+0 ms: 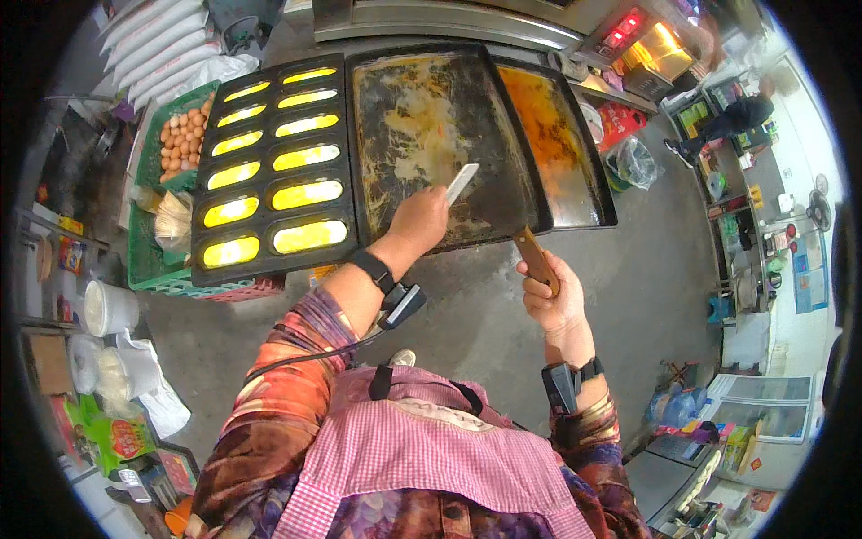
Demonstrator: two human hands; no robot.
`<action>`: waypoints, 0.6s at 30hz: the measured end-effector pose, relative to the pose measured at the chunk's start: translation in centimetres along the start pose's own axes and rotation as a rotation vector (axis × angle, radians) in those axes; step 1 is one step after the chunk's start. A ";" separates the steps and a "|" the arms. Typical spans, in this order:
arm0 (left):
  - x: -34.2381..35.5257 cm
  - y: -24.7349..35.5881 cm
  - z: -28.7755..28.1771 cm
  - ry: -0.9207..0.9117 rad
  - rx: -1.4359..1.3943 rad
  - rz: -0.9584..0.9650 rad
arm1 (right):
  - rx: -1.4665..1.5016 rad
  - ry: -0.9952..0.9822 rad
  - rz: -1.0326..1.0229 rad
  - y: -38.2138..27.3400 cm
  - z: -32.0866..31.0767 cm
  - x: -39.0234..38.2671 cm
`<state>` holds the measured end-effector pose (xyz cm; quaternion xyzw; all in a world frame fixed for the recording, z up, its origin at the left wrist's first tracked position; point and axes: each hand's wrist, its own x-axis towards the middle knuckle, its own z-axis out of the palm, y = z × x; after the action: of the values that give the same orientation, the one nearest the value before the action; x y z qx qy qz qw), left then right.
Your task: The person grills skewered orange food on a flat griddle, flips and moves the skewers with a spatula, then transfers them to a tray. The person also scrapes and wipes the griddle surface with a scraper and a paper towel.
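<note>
My left hand is closed around a flat white scraper, which points up and right over a large dark baking tray. Brown and yellowish stains mark that tray. Just off the tray's near right corner, my right hand grips a wooden-handled tool; its working end cannot be made out, so its kind is unclear. Left of the baking tray lies a black mould tray with two rows of oval hollows holding yellow filling. Another tray, stained orange-brown, sits partly under the middle one on the right.
A green crate with brown eggs and a bundle of thin sticks stands at the left. White sacks are piled behind it. White buckets stand at far left. A person is at the far right, near shelves.
</note>
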<state>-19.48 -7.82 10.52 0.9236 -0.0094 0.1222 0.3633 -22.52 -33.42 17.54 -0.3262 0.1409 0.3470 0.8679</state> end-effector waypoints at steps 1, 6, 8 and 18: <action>-0.2 -0.5 -0.1 -0.024 -0.012 -0.064 | -0.008 0.054 -0.009 -0.2 -0.3 -0.1; -1.7 -1.2 -1.5 0.082 -0.099 -0.047 | 0.098 0.075 -0.021 -0.1 -1.4 0.9; -2.7 -0.5 -1.8 0.110 -0.143 -0.002 | 0.150 0.086 -0.004 0.4 -1.4 1.7; -6.9 -6.0 -8.8 0.066 -0.319 -0.217 | -0.104 0.015 -0.001 4.1 5.1 4.0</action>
<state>-27.45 2.01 11.11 0.8455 0.0827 0.1095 0.5160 -22.35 -25.79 17.51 -0.3736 0.1292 0.3512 0.8488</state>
